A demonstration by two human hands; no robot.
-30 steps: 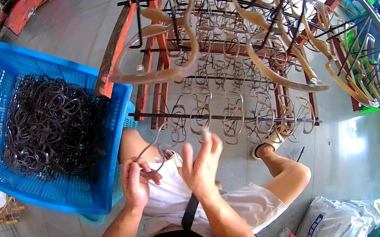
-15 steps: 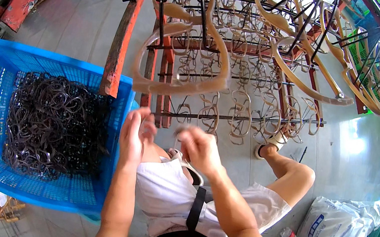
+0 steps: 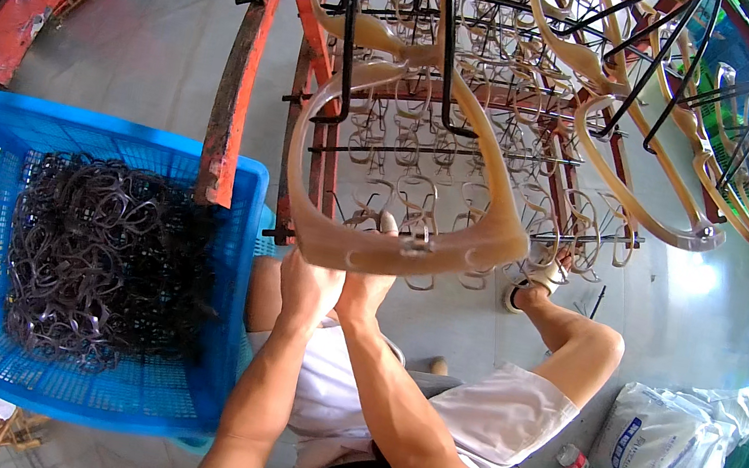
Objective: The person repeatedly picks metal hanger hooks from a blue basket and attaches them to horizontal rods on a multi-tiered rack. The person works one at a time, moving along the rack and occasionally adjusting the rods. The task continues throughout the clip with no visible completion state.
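Note:
My left hand (image 3: 310, 288) and my right hand (image 3: 366, 293) are side by side, low at the near end of a rack. A large translucent beige spectacle frame (image 3: 371, 255), hanging on black wire hooks (image 3: 344, 38), passes in front of them and covers most of their fingers. One right-hand finger points up above its lower edge, while the rest of that hand looks curled. Whatever is between the fingers is hidden. Beyond my hands, many clear and beige spectacle frames (image 3: 419, 207) hang in rows from dark rods (image 3: 369, 150).
At left stands a blue plastic basket (image 3: 113, 126) holding a heap of dark spectacle frames (image 3: 79, 262). A red metal post (image 3: 231, 109) rises beside it. White bags (image 3: 658, 445) and a bottle (image 3: 573, 460) lie at right. More beige frames (image 3: 643, 186) hang at upper right.
My hands have come together and moved forward to the rack, from apart in front of it. The near spectacle frame now appears lower and covers my fingers; the view has shifted slightly.

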